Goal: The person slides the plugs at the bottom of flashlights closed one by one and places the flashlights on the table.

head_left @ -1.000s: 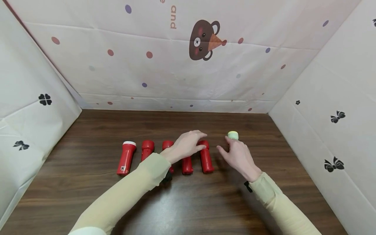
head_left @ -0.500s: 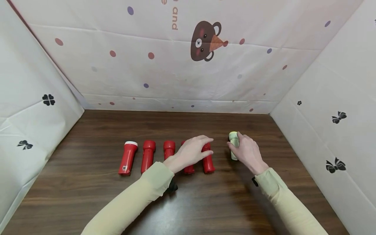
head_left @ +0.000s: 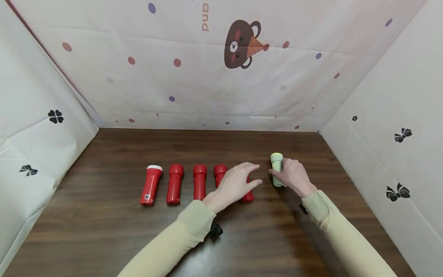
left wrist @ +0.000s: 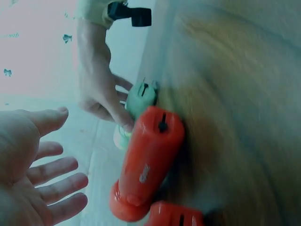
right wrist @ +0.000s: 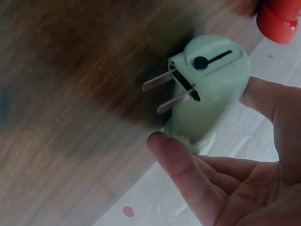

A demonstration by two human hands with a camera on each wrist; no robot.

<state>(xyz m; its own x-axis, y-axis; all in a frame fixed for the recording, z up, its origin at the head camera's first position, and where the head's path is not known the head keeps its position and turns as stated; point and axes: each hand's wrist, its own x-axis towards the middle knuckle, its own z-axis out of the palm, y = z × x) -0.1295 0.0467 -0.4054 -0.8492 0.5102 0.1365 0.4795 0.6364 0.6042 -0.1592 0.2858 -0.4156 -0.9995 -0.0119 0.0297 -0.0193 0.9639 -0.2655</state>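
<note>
A pale green flashlight [head_left: 276,161] with a yellowish lens end is on the right of the brown table. My right hand [head_left: 295,177] grips it, thumb on one side and fingers on the other. Two metal plug prongs [right wrist: 171,89] stick out of its tail in the right wrist view, beside a black slot. My left hand [head_left: 232,186] hovers with spread fingers, holding nothing. It partly hides the rightmost red flashlight [head_left: 247,197] and the red flashlight [head_left: 220,171] to its left. In the left wrist view, the nearest red flashlight [left wrist: 150,160] is apart from my fingers.
Further left, a red flashlight [head_left: 199,181], another red flashlight [head_left: 174,184] and a white-rimmed red flashlight [head_left: 151,184] lie in the same row. A patterned back sheet [head_left: 194,88] and white side sheets border the wooden table [head_left: 145,234].
My right hand has come round to the right side of the green flashlight and taken hold of it. My left hand has drifted rightward over the red flashlights.
</note>
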